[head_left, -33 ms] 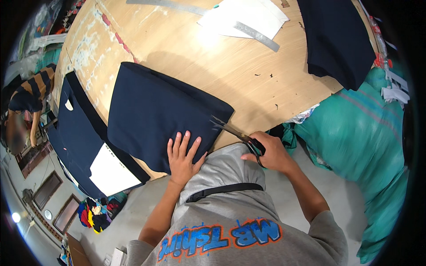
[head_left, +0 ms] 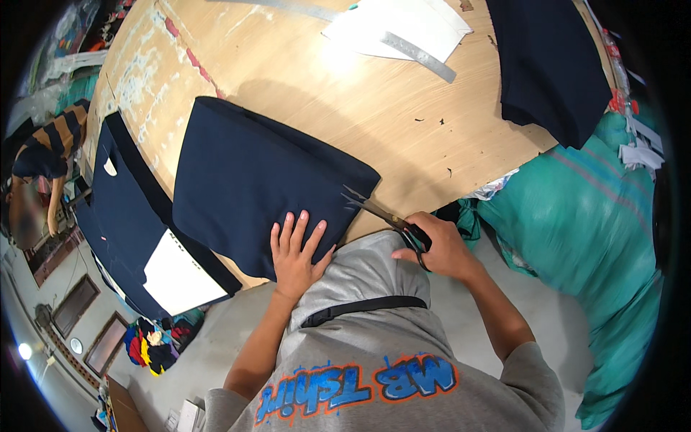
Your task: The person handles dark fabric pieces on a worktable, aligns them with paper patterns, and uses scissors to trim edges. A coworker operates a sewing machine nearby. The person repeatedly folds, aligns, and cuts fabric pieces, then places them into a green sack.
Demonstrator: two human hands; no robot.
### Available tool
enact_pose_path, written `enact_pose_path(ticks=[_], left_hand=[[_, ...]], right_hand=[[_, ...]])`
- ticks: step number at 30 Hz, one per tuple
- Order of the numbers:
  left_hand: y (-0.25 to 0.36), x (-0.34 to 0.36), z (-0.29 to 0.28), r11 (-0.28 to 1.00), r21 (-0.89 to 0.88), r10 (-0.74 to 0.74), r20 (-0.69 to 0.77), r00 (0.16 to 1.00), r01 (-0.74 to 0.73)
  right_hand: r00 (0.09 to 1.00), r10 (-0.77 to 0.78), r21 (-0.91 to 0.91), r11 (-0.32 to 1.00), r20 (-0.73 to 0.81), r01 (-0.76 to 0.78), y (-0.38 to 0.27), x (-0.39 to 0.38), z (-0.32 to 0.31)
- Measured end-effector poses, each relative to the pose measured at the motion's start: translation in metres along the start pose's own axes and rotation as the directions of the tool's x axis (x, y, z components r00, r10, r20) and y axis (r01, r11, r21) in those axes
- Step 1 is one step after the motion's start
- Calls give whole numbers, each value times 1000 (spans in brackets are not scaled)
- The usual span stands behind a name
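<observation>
A folded piece of dark navy fabric (head_left: 245, 173) lies on the wooden table in front of me. My left hand (head_left: 296, 248) rests flat on its near edge, fingers spread and holding nothing. Black-handled scissors (head_left: 392, 219) are gripped in my right hand (head_left: 443, 248). Their blades are apart, and the tips lie over the fabric's right corner. Whether the cloth sits between the blades is hard to make out.
More navy fabric (head_left: 119, 209) with a white paper pattern (head_left: 180, 273) lies left; another navy piece (head_left: 551, 72) hangs over the table's right edge. A metal ruler (head_left: 417, 56) crosses white paper (head_left: 381, 32). Green sacks (head_left: 576, 216) stand right. A person (head_left: 47, 158) bends at far left.
The view has shifted very slightly. My hands, the scissors and the fabric hold the same places relative to each other.
</observation>
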State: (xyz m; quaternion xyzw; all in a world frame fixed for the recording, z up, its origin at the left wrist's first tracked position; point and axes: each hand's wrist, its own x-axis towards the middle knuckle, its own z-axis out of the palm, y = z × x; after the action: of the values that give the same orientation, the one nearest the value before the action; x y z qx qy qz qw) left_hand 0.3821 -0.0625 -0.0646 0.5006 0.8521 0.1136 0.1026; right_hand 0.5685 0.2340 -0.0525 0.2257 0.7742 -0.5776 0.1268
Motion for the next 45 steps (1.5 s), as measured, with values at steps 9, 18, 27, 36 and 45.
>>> enact_pose_path(ticks=[9, 18, 27, 36, 45], left_hand=[[6, 4, -3, 999, -14, -46, -3, 999, 46], [21, 21, -30, 988, -124, -88, 44, 995, 93], [27, 32, -9, 996, -29, -90, -58, 994, 89], [30, 35, -11, 996, -15, -85, -48, 995, 84], [48, 77, -11, 980, -155, -150, -186, 971, 121]], right_hand=[[996, 27, -23, 999, 79, -25, 5, 2, -12], [997, -63, -35, 997, 54, 65, 5, 0, -24], [998, -63, -1, 998, 22, 63, 20, 2, -8], [997, -64, 8, 998, 54, 64, 33, 1, -1], [998, -55, 75, 996, 40, 51, 38, -29, 7]])
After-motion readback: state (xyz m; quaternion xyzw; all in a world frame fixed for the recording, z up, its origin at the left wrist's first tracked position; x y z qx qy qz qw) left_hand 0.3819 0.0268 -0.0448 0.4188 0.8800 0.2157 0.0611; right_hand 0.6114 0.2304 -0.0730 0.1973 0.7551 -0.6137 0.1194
